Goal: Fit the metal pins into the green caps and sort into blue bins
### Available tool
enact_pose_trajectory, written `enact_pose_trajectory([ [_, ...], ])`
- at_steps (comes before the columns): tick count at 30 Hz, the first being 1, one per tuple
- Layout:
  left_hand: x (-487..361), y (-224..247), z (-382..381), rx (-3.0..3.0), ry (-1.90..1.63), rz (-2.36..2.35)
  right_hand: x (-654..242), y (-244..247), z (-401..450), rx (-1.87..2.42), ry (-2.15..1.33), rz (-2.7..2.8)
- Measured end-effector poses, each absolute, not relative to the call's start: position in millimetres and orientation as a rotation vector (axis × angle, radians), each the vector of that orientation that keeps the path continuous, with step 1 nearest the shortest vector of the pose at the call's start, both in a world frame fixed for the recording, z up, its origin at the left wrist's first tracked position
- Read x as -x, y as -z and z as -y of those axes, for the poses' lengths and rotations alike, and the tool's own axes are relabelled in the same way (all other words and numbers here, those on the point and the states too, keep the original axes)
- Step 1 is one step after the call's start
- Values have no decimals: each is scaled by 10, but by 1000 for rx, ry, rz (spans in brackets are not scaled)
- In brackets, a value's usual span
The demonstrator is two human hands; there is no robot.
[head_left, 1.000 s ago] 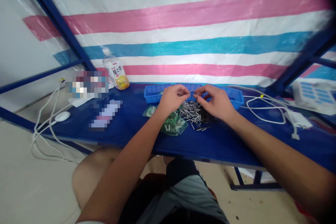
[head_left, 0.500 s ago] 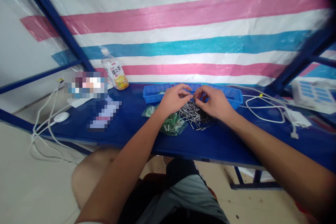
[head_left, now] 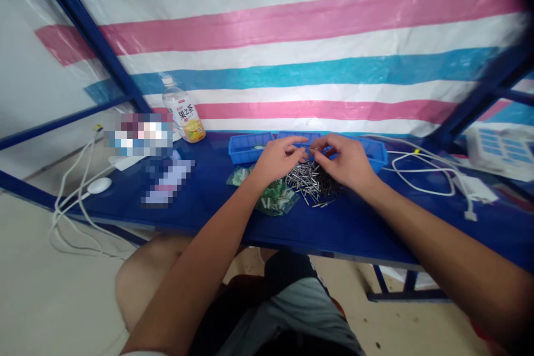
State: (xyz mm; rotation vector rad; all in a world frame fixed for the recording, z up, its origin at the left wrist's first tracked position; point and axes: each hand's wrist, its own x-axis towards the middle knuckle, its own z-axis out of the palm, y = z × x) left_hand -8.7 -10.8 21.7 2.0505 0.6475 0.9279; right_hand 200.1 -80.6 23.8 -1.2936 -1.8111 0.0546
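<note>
My left hand (head_left: 280,160) and my right hand (head_left: 342,160) meet fingertip to fingertip just above a pile of short metal pins (head_left: 311,182) on the blue table. Between the thumb and finger of my right hand is a thin metal pin (head_left: 312,149), mostly covered by the fingertips. The fingers of my left hand are pinched close to it; what they grip is too small to make out. Left of the pile, partly under my left wrist, lies a green-tinted plastic bag (head_left: 277,200) with small pale pieces inside.
Behind my hands stand blue plastic bins (head_left: 244,156). A drink bottle (head_left: 183,111) is at the back left. White cables (head_left: 421,172) lie on the right, near a white device (head_left: 503,150). A white round object (head_left: 99,185) with a cable sits left. Striped sheeting (head_left: 292,33) hangs behind the table.
The fingertips of both hands have shifted slightly, and a thin pin shows more clearly between them. The pile, bag and bins have stayed in place.
</note>
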Motion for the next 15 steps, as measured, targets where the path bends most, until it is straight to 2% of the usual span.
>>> enact_pose_trajectory([
  [15, 95, -279, 50, -1985, -1136, -707, -1958, -273, 853, 1272, -152, 1810],
])
